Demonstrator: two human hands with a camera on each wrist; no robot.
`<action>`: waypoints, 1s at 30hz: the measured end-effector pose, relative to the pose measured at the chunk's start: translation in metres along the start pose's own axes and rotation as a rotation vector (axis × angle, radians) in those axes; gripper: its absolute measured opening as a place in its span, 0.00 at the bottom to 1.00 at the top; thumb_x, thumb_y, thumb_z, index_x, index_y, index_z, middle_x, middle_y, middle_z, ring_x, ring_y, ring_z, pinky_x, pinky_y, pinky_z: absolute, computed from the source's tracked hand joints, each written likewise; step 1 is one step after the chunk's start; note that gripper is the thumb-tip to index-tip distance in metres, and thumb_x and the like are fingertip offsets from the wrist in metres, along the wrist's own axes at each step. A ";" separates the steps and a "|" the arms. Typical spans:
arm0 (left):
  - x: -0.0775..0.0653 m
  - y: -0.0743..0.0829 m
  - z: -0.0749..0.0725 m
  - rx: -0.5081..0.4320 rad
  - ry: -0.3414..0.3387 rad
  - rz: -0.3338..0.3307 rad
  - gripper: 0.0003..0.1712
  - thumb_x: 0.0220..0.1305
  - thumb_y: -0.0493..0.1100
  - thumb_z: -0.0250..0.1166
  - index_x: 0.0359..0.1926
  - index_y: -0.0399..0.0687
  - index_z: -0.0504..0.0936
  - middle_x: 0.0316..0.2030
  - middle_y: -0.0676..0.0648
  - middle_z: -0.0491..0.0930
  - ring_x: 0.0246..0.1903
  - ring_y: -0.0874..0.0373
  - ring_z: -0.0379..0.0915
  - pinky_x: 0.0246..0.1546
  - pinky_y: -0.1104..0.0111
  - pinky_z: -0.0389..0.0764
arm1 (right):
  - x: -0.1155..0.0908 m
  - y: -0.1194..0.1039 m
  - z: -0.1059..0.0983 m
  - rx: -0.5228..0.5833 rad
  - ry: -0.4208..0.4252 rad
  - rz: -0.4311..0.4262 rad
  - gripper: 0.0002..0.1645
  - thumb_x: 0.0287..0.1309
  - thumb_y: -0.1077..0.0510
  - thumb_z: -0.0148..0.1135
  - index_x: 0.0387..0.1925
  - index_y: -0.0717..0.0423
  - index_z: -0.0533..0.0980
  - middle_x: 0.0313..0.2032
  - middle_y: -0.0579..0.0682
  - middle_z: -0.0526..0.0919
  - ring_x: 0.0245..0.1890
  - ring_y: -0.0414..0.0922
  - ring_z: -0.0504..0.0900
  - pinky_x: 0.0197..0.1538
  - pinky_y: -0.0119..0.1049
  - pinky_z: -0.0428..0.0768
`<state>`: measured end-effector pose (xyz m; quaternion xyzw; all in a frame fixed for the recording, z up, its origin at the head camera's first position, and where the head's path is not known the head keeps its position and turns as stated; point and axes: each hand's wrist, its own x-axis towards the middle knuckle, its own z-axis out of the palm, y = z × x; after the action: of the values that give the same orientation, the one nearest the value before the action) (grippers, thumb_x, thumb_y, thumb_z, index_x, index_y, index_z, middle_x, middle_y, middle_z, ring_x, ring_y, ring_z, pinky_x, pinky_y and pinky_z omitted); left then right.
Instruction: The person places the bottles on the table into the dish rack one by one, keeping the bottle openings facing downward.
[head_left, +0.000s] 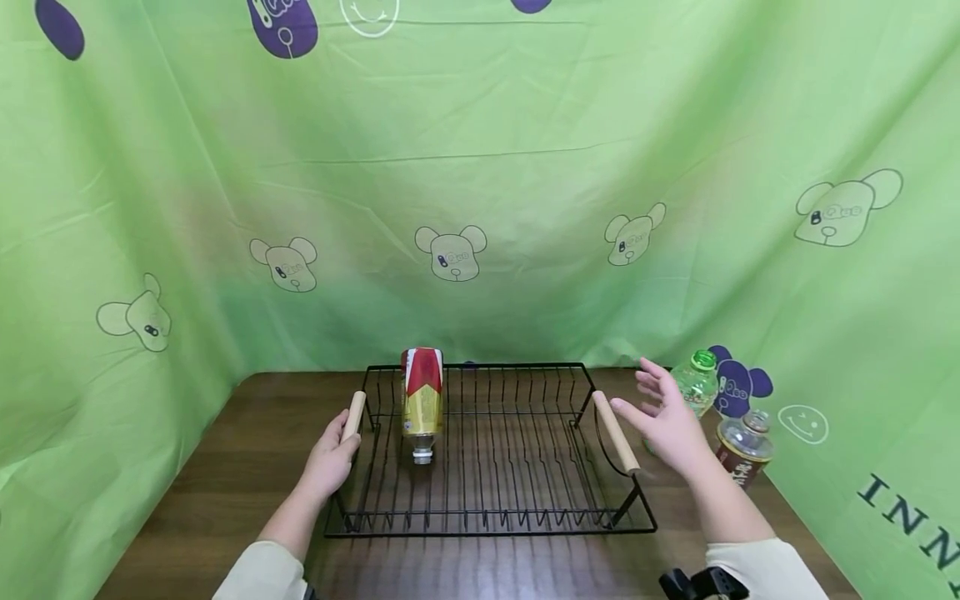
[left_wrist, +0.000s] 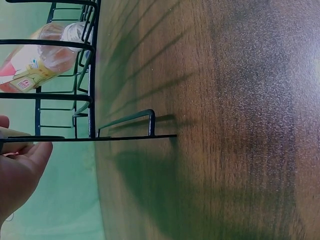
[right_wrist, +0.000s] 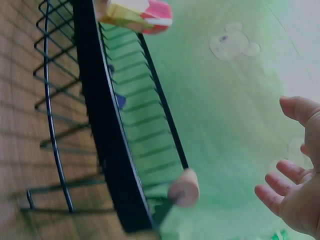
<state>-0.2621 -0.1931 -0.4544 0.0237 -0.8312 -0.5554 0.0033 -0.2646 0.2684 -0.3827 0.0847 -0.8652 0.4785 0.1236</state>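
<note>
Left hand: I saw the left hand (head_left: 327, 460) grasping the left wooden handle (head_left: 354, 415), thumb and fingers wrapped round it.
Right hand: The right hand (head_left: 670, 425) hung free with its fingers spread, just beyond the right wooden handle (head_left: 617, 433).
Dish rack: The black wire dish rack (right_wrist: 100, 110) stood between the two hands.
Red-and-yellow bottle: This plastic bottle (head_left: 422, 400) sat in the rack, just right of the left hand's grip, slanted, neck low and toward the person.
Green bottle: The green plastic bottle (head_left: 697, 385) stood just behind the right hand.
Brown-labelled bottle: That clear bottle (head_left: 742, 450) was right of the right hand.
Backdrop: A green bear-print cloth (head_left: 450, 108) hung beyond both hands.
</note>
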 end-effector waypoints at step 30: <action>0.000 -0.001 0.001 0.011 0.015 0.005 0.35 0.74 0.36 0.45 0.75 0.30 0.44 0.72 0.25 0.51 0.70 0.32 0.53 0.69 0.42 0.58 | -0.055 0.088 -0.088 -0.098 0.365 0.306 0.55 0.63 0.51 0.63 0.77 0.59 0.39 0.74 0.72 0.46 0.74 0.63 0.51 0.75 0.54 0.54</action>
<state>-0.2621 -0.1922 -0.4558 0.0257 -0.8343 -0.5506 0.0106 -0.2240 0.3910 -0.4253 -0.1413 -0.8535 0.4565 0.2077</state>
